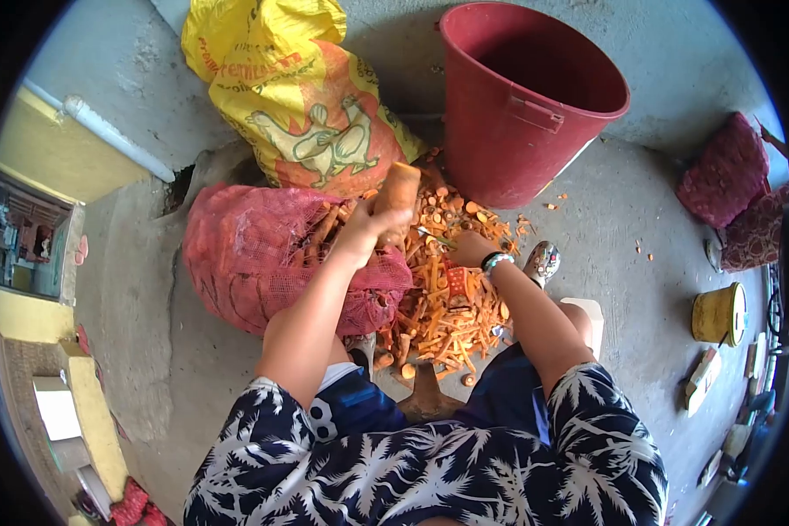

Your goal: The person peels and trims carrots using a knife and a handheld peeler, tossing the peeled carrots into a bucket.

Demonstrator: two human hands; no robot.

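My left hand (367,230) is closed around a thick orange carrot (400,188), held upright over the mouth of a red mesh sack (259,254) of carrots. Just to its right, my right hand (470,249), with a beaded bracelet at the wrist, is closed on a small knife (436,237); its thin, light blade points toward the carrot, apart from it. Most of the handle is hidden by my fingers. Beneath both hands spreads a heap of carrot peels and cut ends (443,320). A small red piece (457,281) lies on the heap.
A big red bin (508,131) stands behind the heap by the wall. Left of it leans a yellow printed sack (311,114). Further right are a yellow bucket (713,316) and a full red mesh sack (723,175). My shoe (543,262) is beside the heap.
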